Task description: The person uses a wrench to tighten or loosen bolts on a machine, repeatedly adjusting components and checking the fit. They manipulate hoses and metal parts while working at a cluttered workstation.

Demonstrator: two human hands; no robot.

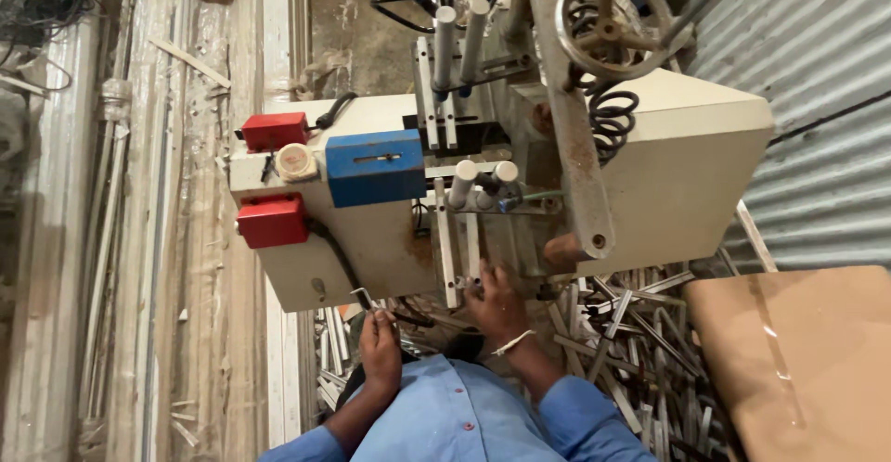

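Left hand [380, 346] closed around bent metal key [362, 297]; right hand [495, 302] gripping flat aluminium strip [448, 249].

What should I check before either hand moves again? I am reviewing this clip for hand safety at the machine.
1. Left hand has a firm hold on the small metal piece: ok.
2. Right hand off the machine's metal rails: not ok, fingers rest at their lower end.
3. Machine stopped: cannot tell.
4. Handwheel free of hands: ok.
5. Loose metal offcuts away from the arms: not ok, piled close beside the right arm.
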